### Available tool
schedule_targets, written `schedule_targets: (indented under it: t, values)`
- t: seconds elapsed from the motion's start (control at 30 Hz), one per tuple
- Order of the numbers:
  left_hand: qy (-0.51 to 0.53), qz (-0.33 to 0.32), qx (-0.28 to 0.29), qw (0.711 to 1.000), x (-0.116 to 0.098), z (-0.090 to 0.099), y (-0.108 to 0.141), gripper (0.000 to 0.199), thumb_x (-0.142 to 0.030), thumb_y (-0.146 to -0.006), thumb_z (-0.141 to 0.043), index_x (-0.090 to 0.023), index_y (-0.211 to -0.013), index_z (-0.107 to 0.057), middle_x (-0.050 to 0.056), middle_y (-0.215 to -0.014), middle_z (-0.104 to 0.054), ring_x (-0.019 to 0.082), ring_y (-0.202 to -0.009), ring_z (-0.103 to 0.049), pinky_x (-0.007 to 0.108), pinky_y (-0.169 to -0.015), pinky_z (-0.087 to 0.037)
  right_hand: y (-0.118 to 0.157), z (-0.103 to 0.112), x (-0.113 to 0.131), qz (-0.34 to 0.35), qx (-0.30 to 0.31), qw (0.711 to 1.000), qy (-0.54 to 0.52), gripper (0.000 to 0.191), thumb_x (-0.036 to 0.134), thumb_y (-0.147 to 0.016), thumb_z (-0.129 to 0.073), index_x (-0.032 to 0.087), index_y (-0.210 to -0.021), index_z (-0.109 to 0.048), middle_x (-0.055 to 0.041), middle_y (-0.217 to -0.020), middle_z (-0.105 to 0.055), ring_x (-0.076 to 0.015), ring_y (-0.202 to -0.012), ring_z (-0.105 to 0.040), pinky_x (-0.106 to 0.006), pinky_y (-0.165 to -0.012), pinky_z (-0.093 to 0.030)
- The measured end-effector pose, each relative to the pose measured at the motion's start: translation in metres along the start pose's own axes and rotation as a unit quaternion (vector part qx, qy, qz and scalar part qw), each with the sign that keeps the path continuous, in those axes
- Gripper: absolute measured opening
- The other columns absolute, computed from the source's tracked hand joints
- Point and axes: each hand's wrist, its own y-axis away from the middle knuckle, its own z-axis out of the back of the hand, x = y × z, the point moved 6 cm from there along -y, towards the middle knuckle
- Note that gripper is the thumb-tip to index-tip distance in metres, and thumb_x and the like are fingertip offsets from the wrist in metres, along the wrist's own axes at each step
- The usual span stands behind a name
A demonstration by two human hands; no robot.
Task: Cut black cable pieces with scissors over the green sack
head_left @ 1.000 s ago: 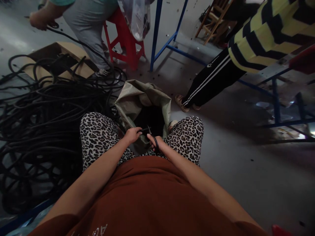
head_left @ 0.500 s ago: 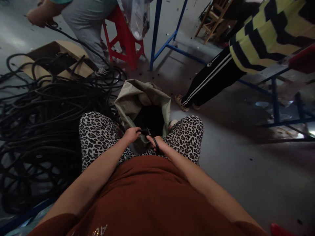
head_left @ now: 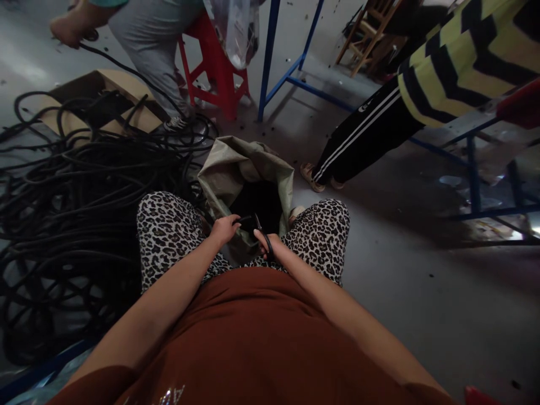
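Between my knees stands an open woven sack (head_left: 217, 174), its inside dark. Over its near rim my left hand (head_left: 225, 229) pinches a short black piece of cord or tubing (head_left: 244, 219) whose free end points right. My right hand (head_left: 270, 246) is closed around black-handled scissors (head_left: 269, 245), with the blades pointing up and away beside the end of that piece. Whether the blades touch it I cannot tell. What lies deep in the sack is too dark to make out.
A large tangle of black tubing (head_left: 84, 197) lies to my left, reaching an open cardboard box (head_left: 122, 90). Beyond it, a co-worker's hand (head_left: 70, 31) holds a black strand near a red stool (head_left: 215, 62). Another person's leg (head_left: 358, 135) and blue metal frames (head_left: 266, 62) stand ahead.
The scissors have shifted slightly away from the black piece's end, and their blades show more plainly. My left hand has barely moved. The co-worker's hand at upper left has moved a little.
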Motion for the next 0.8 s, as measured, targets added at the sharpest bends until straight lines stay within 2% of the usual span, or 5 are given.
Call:
schedule_targets:
  t: [0.2, 0.47, 0.6, 0.8]
  values:
    - [0.044, 0.008, -0.022, 0.999, 0.0, 0.003, 0.0, 0.034, -0.032, -0.082, -0.052, -0.023, -0.114, -0.059, 0.002, -0.106, -0.068, 0.017, -0.098, -0.061, 0.025, -0.087, -0.046, -0.008, -0.012, -0.009, 0.006, 0.059, 0.998, 0.016, 0.055, 0.066, -0.078, -0.05, 0.012, -0.07, -0.058, -0.0003, -0.043, -0.051, -0.0104, -0.03, -0.048, -0.019, -0.03, -0.037]
    - [0.073, -0.05, 0.004, 0.996, -0.006, -0.004, 0.001, 0.034, -0.028, -0.08, -0.054, -0.025, -0.114, -0.059, 0.0, -0.11, -0.066, 0.015, -0.102, -0.06, 0.025, -0.092, -0.044, -0.004, -0.009, -0.003, 0.022, 0.05, 0.999, -0.003, 0.05, 0.061, -0.081, -0.051, 0.013, -0.068, -0.056, 0.0002, -0.043, -0.05, -0.0096, -0.031, -0.047, -0.019, -0.031, -0.04]
    - [0.079, -0.033, -0.001, 0.996, -0.003, -0.004, 0.001, 0.042, -0.03, -0.079, -0.057, -0.023, -0.119, -0.053, 0.003, -0.105, -0.067, 0.016, -0.099, -0.061, 0.026, -0.088, -0.046, 0.006, -0.003, 0.004, 0.019, 0.031, 0.998, -0.053, 0.05, 0.06, -0.084, -0.048, 0.013, -0.068, -0.054, 0.0014, -0.042, -0.048, -0.0087, -0.03, -0.046, -0.018, -0.031, -0.04]
    - [0.074, -0.03, -0.017, 0.997, -0.003, 0.003, 0.003, 0.03, -0.03, -0.081, -0.053, -0.024, -0.11, -0.058, 0.002, -0.101, -0.068, 0.016, -0.096, -0.062, 0.026, -0.085, -0.047, 0.003, -0.003, 0.003, 0.015, 0.023, 0.998, -0.05, 0.049, 0.059, -0.083, -0.049, 0.013, -0.067, -0.053, 0.0009, -0.042, -0.049, -0.0089, -0.03, -0.046, -0.018, -0.03, -0.039]
